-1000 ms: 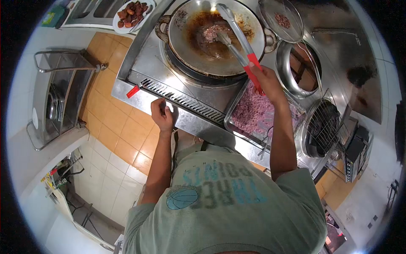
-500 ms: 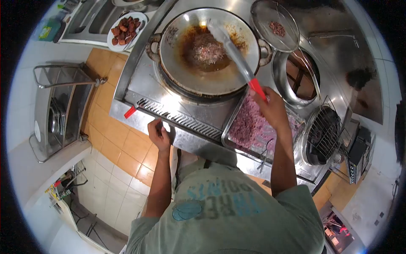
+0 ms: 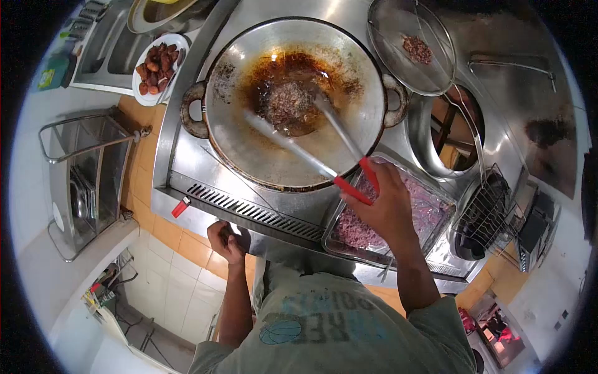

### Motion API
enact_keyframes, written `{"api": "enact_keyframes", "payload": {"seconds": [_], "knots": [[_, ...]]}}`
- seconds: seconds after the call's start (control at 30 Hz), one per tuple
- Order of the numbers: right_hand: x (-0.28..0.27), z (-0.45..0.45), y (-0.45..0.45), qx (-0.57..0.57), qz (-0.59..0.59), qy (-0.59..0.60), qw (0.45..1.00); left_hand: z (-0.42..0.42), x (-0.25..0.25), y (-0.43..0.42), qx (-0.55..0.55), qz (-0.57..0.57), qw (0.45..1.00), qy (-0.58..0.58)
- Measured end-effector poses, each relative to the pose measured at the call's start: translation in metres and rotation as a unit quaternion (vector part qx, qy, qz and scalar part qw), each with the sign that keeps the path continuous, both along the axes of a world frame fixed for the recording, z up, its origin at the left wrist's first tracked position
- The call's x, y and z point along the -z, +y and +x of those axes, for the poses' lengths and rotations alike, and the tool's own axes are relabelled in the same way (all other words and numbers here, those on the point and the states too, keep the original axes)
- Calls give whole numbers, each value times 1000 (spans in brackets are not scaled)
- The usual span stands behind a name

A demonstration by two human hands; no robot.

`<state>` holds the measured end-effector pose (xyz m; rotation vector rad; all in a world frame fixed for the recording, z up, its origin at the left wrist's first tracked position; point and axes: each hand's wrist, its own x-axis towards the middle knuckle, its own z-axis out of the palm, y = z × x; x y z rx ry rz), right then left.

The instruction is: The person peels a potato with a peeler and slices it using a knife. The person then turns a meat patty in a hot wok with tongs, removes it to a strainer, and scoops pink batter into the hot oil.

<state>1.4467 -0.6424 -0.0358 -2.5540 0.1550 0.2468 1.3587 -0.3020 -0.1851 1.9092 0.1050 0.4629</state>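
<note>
Tongs (image 3: 341,131) are being gripped by the right hand (image 3: 389,202), its fingers and thumb being closed around the red ends. The two metal arms are being held spread apart, with both tips being placed inside the wok (image 3: 225,131); the arm on the left is showing blurred. A chopped clump (image 3: 288,103) is being flanked by the tips: one is sitting at its right edge, the other is lying to its lower left. The clump is lying in the middle of the wok, in brown liquid (image 3: 303,129), with dark staining being seen on the metal around it. The left hand (image 3: 226,243) is being held by the front edge of the stove (image 3: 193,162), fingers being curled loosely, thumb apart; whether anything is being held inside, or the edge is being touched, cannot be told. Near that hand, a red handle (image 3: 180,207) is sticking out at the edge. A tray (image 3: 436,219) of pink mince (image 3: 355,227) is being partly covered by the right hand and forearm. Beyond it, a ring burner (image 3: 427,146) is being crossed by the handle of a strainer (image 3: 389,59), in which a few browned bits (image 3: 417,50) are lying. A wire rack (image 3: 492,209) is resting right of the tray. Far left, browned chunks (image 3: 159,67) are being held on a white plate (image 3: 139,93) beside the sink (image 3: 126,60).
</note>
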Motion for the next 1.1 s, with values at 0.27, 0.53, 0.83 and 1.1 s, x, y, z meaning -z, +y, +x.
{"api": "enact_keyframes", "payload": {"seconds": [0.27, 0.53, 0.83, 1.1], "knots": [[-6, -3, 4, 36, 47, 25, 998, -1, -5, 0, -23, 51, 997, 56], [-16, -4, 17, 59, 69, 46, 995, -3, 0, 1, -6, -6, 999, 36], [-12, -17, 33, 54, 48, -25, 997, -2, 4, 2, 11, -68, 997, 17], [-1, -29, 50, 82, 71, -57, 992, 2, -13, -3, 18, -1, 1000, 4]]}}
